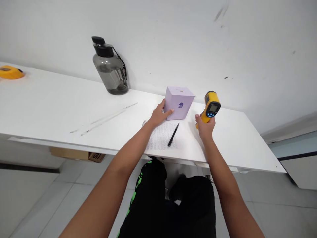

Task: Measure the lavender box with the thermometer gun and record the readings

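Note:
My right hand (206, 128) grips the handle of a yellow and black infrared thermometer (212, 105) and holds it upright, its small screen and blue buttons facing me. A lilac box (178, 107) with a dark blue horse-head mark stands on the white table (99, 112). Against its lower left corner is my left hand (160, 114), thumb across the front face and fingers along the left side. In front of the box lies a sheet of paper (159, 137) covered in writing, partly under my left forearm. A black pen (173, 134) rests on that sheet.
A large grey see-through water bottle (111, 74) with a black lid stands near the wall, left of the box. At the far left is a yellow tape measure (11, 72), cut off by the frame. Below the table shows a cardboard box (71, 153).

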The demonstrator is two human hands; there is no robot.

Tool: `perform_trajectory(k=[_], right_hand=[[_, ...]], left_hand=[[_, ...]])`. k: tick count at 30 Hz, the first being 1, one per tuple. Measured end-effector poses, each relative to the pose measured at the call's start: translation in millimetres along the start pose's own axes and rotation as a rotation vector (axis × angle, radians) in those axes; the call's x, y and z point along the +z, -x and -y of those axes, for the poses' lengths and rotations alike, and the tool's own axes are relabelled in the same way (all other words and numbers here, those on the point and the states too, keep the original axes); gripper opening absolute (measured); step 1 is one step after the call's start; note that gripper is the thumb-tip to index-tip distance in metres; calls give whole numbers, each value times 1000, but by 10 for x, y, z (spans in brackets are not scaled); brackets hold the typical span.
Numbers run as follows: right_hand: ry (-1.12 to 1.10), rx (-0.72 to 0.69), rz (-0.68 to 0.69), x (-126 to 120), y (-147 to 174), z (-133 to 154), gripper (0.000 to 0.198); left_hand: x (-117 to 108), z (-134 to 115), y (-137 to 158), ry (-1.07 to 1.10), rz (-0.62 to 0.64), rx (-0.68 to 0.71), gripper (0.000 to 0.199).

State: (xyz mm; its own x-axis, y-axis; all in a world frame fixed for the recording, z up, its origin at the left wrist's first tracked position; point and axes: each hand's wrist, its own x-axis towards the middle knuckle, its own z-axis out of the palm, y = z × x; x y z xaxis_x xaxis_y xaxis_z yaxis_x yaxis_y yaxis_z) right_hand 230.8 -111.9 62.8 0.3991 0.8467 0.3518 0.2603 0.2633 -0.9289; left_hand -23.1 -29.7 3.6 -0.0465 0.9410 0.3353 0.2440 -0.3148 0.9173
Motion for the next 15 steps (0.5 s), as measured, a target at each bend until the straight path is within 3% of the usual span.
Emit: perform_trajectory(k=[3, 6, 15], right_hand=[[6, 27, 186, 58, 92, 27, 48], [11, 67, 333, 97, 150, 35, 44], [-18, 193, 428, 89, 175, 93, 56]], left_hand=[[-12, -126, 42, -32, 90, -109, 109], [-10, -258, 86, -52, 101, -134, 110], [4, -279, 114, -13, 37, -153, 110]])
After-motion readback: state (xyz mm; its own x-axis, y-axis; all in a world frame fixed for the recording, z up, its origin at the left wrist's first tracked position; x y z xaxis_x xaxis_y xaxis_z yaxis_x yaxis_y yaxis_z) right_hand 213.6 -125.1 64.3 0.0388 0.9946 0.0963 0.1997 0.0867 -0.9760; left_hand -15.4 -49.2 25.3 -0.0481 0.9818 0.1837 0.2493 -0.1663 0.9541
